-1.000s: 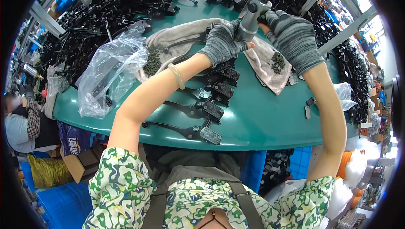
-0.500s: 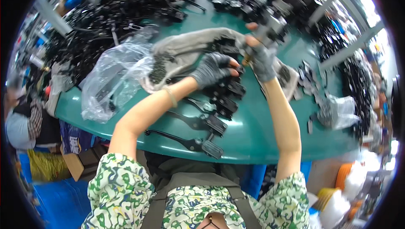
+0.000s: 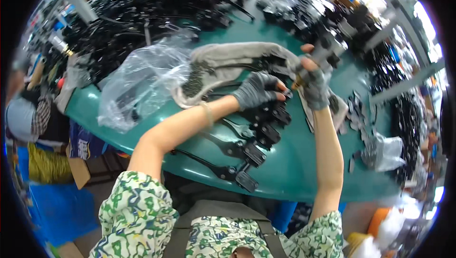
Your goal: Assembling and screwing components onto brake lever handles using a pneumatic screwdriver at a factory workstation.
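Left hand [image 3: 256,89], grey fingerless glove, pressed palm-down on a black brake lever [image 3: 280,97] at the top of a row of black brake levers [image 3: 247,148] lying on the teal surface [image 3: 304,172]; fingers curled over the part, holding it in place. Right hand [image 3: 313,81], same kind of glove, closed around a tool [image 3: 327,51] with a metal body; its brass-coloured tip [image 3: 297,84] sits just beside the left fingertips, on or at the lever, exact contact not clear. Grey cloth [image 3: 237,58] spread behind the hands, small dark parts on it. Clear plastic bag [image 3: 142,82] left of the cloth. Big heap of black levers [image 3: 156,15] along the far edge. Another crumpled clear bag [image 3: 384,151] to the right.
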Demonstrator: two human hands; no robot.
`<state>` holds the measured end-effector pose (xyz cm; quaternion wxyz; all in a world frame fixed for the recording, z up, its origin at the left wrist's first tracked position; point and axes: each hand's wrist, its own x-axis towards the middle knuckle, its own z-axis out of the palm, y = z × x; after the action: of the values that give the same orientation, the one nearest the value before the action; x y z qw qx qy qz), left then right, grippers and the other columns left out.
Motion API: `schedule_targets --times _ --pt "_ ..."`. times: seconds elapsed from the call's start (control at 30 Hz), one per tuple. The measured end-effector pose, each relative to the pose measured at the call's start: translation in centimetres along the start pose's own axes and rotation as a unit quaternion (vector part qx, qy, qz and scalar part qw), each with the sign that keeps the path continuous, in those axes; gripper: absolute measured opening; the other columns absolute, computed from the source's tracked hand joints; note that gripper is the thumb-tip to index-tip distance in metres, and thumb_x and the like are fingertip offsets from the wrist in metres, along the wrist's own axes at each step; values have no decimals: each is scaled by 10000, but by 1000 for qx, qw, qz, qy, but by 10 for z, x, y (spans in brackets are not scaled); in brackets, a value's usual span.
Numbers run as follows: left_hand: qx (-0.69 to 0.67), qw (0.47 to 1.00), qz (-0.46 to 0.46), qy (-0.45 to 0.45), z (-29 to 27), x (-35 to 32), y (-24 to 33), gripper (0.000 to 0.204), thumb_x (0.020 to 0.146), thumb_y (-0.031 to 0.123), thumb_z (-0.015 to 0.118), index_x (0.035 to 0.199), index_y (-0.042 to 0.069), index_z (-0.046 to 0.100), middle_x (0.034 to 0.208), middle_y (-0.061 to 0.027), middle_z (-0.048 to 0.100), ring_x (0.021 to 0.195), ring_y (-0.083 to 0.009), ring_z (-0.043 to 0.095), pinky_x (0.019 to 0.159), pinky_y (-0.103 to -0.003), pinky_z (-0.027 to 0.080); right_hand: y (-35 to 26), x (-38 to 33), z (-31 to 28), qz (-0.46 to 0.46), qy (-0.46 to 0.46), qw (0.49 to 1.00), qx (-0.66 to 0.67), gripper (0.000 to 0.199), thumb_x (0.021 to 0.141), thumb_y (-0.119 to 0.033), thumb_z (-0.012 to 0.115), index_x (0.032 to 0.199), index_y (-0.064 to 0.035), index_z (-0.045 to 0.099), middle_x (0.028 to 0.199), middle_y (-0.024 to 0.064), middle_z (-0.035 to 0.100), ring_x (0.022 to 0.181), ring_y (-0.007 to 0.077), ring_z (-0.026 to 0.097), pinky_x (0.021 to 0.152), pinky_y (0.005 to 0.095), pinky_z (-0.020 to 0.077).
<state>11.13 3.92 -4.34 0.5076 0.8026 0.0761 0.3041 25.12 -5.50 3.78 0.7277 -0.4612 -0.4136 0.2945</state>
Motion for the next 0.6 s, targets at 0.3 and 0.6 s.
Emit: schedule_targets --times 0.3,0.6 --pt "89 994 6 -57 10 35 42 370 697 292 805 944 53 667 835 -86 697 796 -207 663 761 -329 517 -18 -4 -23 -1 -70 992 -105 453 753 -248 705 1123 -14 592 991 49 643 814 149 622 710 277 511" --pt "202 979 15 -13 15 52 63 466 700 401 827 922 31 651 787 -68 675 755 -167 649 721 -289 516 -45 -17 -32 -171 -55 936 -301 514 783 -429 719 1110 -45 623 917 47 667 789 121 611 671 289 507"
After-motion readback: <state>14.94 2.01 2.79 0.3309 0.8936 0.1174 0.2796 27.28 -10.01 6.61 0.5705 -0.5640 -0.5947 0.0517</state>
